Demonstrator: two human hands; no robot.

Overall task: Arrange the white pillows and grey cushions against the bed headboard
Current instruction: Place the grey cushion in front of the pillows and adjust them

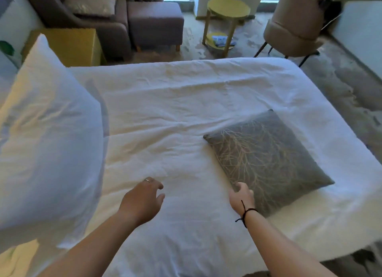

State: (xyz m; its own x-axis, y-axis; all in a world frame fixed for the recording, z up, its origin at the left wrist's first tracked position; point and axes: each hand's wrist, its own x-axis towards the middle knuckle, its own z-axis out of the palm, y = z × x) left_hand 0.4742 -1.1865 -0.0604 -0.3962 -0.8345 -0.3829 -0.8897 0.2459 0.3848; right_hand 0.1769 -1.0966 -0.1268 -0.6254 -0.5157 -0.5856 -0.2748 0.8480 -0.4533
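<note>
Right hand (pixel 241 196): reaching over the bed (pixel 165 103), fingers (pixel 239 186) curling round the near left edge of the grey cushion (pixel 268 159) and gripping it.
Left hand (pixel 142 200): hanging just above the sheet, near the cushion but apart from it, fingers (pixel 159 186) loosely bent and holding nothing.
Grey cushion: lying flat on the right part of the bed, twig pattern facing up, leaning on nothing.
White pillow (pixel 47 132): standing tall at the left side of the bed, looking blurry, touching neither hand.
Headboard: not showing here; maybe hiding behind the pillow on the left, but only guessing.
Armchair (pixel 115 34): sitting past the bed, carrying one more pale cushion (pixel 91 1).
Step in hand: most likely starting to pick up the grey cushion, with the pillow seeming to be in place.
Next move: probably needing the left hand on the cushion's other side, then lifting it off the sheet, carrying it left and standing it up in front of the pillow.
Watching out for: the soft cushion flopping when held by one edge, and bumping the tall pillow over.
</note>
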